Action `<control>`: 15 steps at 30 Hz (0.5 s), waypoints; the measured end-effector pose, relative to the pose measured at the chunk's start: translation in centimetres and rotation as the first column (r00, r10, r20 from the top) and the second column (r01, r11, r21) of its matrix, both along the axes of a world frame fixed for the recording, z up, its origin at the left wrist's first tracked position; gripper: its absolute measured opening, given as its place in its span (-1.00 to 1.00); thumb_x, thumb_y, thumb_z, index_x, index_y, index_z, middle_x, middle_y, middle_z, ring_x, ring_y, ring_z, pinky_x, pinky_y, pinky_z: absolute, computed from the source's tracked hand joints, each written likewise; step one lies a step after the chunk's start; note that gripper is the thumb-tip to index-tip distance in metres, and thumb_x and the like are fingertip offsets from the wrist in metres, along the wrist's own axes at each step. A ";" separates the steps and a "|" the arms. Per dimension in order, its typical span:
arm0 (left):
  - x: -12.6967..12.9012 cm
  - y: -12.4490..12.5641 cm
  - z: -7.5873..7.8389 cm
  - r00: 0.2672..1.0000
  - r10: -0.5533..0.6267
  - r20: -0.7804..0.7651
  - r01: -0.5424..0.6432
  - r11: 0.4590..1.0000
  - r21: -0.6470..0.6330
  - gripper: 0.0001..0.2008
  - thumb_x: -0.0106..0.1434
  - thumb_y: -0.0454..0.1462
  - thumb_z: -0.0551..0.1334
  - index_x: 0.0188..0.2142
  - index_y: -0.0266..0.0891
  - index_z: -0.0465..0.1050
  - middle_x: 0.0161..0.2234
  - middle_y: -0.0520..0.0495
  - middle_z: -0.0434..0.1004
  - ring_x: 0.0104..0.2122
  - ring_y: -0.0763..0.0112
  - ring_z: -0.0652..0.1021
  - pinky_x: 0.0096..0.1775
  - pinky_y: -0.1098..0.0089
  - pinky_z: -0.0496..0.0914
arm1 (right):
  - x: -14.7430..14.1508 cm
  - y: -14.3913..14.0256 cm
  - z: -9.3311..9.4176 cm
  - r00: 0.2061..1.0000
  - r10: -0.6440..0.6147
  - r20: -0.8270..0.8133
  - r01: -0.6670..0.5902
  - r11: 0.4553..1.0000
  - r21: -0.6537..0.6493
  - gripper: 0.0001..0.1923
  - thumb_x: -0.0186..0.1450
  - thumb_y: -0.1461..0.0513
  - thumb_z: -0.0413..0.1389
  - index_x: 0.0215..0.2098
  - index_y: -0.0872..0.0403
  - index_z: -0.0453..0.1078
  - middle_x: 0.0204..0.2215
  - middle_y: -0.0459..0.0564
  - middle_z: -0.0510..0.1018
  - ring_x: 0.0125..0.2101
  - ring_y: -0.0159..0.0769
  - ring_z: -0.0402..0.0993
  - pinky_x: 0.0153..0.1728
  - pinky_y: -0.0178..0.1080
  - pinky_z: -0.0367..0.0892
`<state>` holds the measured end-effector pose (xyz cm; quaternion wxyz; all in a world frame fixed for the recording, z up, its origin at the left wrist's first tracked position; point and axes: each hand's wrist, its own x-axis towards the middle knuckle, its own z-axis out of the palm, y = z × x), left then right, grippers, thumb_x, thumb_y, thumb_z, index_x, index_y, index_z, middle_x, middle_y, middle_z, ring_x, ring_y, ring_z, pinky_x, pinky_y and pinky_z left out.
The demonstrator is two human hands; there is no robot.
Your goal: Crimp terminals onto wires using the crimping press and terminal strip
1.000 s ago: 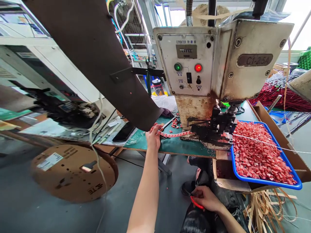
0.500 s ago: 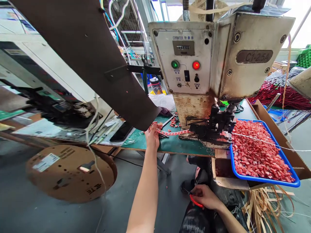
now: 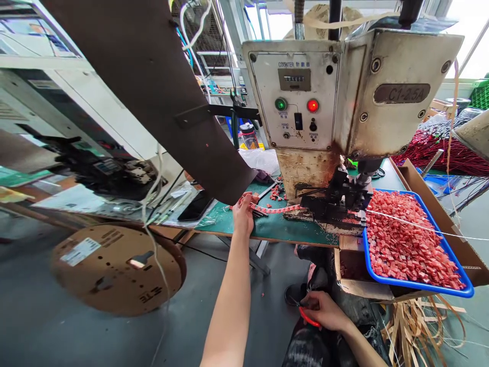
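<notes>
My left hand (image 3: 243,211) is closed on a strip of red-and-white pieces (image 3: 277,208), just under the lower end of a dark curved metal plate (image 3: 183,102). From my fingers the strip runs right into the black tooling (image 3: 336,201) at the foot of a press machine (image 3: 292,97). Low over my lap, my right hand (image 3: 323,310) grips small red-handled scissors (image 3: 308,318), their dark blades pointing left. A white thread (image 3: 405,219) stretches from the tooling out to the right.
A blue tray (image 3: 422,290) heaped with small red pieces rests on a cardboard box (image 3: 359,289) at the right. A phone (image 3: 195,206) lies on the green bench (image 3: 271,229). Below it stands a large cardboard reel (image 3: 118,270). Paper-like strips (image 3: 410,331) hang near the floor.
The whole view has shifted slightly, so the machine and plate appear a little farther right. Both hands keep their holds, with no clear movement of the strip or scissors.
</notes>
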<state>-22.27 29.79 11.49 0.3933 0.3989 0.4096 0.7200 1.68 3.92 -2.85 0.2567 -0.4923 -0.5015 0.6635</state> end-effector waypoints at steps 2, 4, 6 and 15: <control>-0.1 0.0 0.0 1.000 0.001 -0.006 -0.001 1.000 -0.007 -0.56 -0.01 0.07 0.43 -0.30 -0.16 0.46 -0.43 0.01 0.51 -0.35 0.32 0.56 -0.22 0.33 0.40 | 0.0 0.0 -0.1 1.000 0.004 0.002 -0.004 1.000 -0.007 -0.60 0.17 -0.01 0.33 -0.16 0.09 0.53 -0.47 -0.09 0.57 -0.52 -0.35 0.45 -0.50 -0.34 0.29; -0.1 0.0 0.0 1.000 -0.002 -0.008 0.002 1.000 -0.011 -0.56 -0.02 0.07 0.43 -0.30 -0.17 0.47 -0.43 0.00 0.52 -0.35 0.32 0.56 -0.24 0.34 0.39 | 0.0 0.0 -0.1 1.000 0.005 0.001 -0.005 1.000 -0.012 -0.58 0.15 -0.02 0.33 -0.16 0.08 0.52 -0.45 -0.09 0.57 -0.52 -0.35 0.45 -0.49 -0.33 0.31; 0.0 -0.1 0.1 1.000 -0.006 -0.002 0.006 1.000 -0.009 -0.56 -0.02 0.06 0.44 -0.30 -0.17 0.48 -0.42 0.00 0.52 -0.35 0.32 0.55 -0.24 0.35 0.38 | 0.0 0.0 0.1 1.000 0.006 -0.002 -0.006 1.000 -0.015 -0.57 0.15 -0.02 0.33 -0.16 0.09 0.51 -0.46 -0.09 0.56 -0.52 -0.35 0.44 -0.49 -0.33 0.29; 0.2 -0.4 0.2 1.000 0.009 -0.008 -0.009 1.000 -0.008 -0.56 -0.02 0.07 0.42 -0.31 -0.18 0.46 -0.43 0.00 0.49 -0.36 0.32 0.54 -0.24 0.34 0.36 | 0.0 -0.1 1.3 1.000 0.004 -0.020 -0.004 1.000 -0.006 -0.65 0.18 0.03 0.32 -0.21 0.11 0.51 -0.47 -0.09 0.56 -0.42 -0.30 0.51 -0.40 -0.32 0.31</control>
